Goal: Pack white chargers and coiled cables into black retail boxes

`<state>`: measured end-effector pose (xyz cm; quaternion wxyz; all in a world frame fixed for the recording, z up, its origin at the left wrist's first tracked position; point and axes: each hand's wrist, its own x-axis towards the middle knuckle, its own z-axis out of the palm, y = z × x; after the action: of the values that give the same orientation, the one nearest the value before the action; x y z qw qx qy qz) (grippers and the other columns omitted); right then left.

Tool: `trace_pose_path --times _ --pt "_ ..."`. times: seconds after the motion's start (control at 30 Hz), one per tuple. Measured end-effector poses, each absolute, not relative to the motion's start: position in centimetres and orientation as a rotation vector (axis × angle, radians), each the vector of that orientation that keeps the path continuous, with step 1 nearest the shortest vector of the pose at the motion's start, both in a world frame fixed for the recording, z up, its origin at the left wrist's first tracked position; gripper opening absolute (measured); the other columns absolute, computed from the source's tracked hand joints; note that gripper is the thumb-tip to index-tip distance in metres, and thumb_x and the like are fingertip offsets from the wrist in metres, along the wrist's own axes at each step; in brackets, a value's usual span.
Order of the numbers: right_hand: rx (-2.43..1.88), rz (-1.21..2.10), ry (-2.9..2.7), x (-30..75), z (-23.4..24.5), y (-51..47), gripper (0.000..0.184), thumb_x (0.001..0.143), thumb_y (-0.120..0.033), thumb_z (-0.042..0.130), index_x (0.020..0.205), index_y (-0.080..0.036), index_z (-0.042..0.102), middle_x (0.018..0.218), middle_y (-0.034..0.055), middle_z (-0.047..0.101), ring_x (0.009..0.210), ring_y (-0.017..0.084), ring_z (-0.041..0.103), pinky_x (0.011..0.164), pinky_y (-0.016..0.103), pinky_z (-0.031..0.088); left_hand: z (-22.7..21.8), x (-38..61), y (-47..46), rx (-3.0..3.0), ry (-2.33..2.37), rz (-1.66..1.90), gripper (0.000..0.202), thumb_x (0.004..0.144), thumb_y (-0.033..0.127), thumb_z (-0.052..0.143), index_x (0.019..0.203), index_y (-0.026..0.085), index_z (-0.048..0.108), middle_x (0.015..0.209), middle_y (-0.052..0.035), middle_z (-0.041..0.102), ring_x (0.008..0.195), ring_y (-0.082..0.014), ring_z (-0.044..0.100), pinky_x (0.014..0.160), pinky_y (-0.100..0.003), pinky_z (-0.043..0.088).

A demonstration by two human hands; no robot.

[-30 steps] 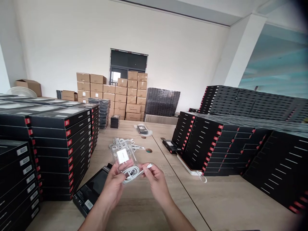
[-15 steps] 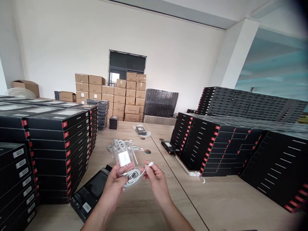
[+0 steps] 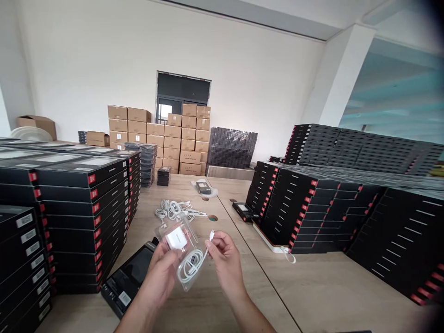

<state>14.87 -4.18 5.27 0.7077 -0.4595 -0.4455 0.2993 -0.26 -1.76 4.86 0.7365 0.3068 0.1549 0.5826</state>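
Observation:
My left hand (image 3: 163,263) is closed on a clear plastic tray (image 3: 188,287) that carries a white charger (image 3: 176,237) and a coiled white cable (image 3: 190,267). Between the thumb and fingers of my right hand (image 3: 224,254), a white cable plug (image 3: 211,235) points upward; its cord runs down toward the coil. Just beyond the tray lies a tangle of white cables (image 3: 172,209) on the table. A black box (image 3: 133,273) with a dark inner face lies under and beside my left forearm.
Tall stacks of black boxes (image 3: 69,231) stand on the left, and more black box stacks (image 3: 294,208) on the right. A small dark item in clear wrap (image 3: 203,187) lies farther back on the wooden table (image 3: 208,305). Brown cartons (image 3: 171,143) are piled by the wall.
The tray in my left hand has tilted and turned, with the coil end lower and more exposed. My right hand has turned the cable plug more upright.

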Motion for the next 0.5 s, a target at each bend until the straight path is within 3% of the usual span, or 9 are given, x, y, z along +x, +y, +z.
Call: trace_pose_path --times 0.1,0.2,0.4,0.5 --pt "-1.043 0.525 -1.042 14.6 5.3 -4.5 0.017 0.076 -0.035 0.073 0.079 -0.021 0.064 0.066 -0.0024 0.060 0.059 0.014 0.051 0.058 0.025 0.042 4.9 -0.2 -1.8 0.680 0.333 1.258 0.049 0.065 0.016 0.074 0.113 0.020 0.065 0.114 -0.0090 0.071 0.116 -0.0268 0.061 0.104 -0.040 0.044" --pt "-1.114 0.368 -1.231 14.6 5.2 -4.8 0.012 0.082 -0.033 0.066 0.083 -0.021 0.070 0.076 0.0029 0.067 0.070 0.018 0.059 0.065 0.028 0.046 4.9 0.1 -2.1 0.688 0.356 1.210 0.052 0.063 0.015 0.075 0.114 0.018 0.065 0.113 -0.0099 0.072 0.113 -0.0277 0.063 0.102 -0.041 0.045" --pt "-1.270 -0.123 -1.654 14.9 4.6 -4.6 0.022 0.090 -0.021 0.053 0.101 -0.022 0.072 0.078 0.0044 0.066 0.068 0.017 0.062 0.064 0.026 0.045 4.8 1.0 -2.9 0.699 0.393 1.145 0.044 0.060 0.013 0.075 0.103 0.017 0.068 0.105 -0.0080 0.074 0.099 -0.0250 0.068 0.096 -0.038 0.048" --pt "-1.369 -0.377 -1.740 14.8 4.4 -4.2 0.024 0.089 -0.016 0.051 0.100 -0.022 0.072 0.074 0.0031 0.064 0.063 0.015 0.060 0.060 0.024 0.042 5.0 1.3 -3.2 0.711 0.392 1.146 0.037 0.059 0.011 0.074 0.096 0.017 0.069 0.098 -0.0064 0.075 0.095 -0.0242 0.069 0.090 -0.036 0.050"
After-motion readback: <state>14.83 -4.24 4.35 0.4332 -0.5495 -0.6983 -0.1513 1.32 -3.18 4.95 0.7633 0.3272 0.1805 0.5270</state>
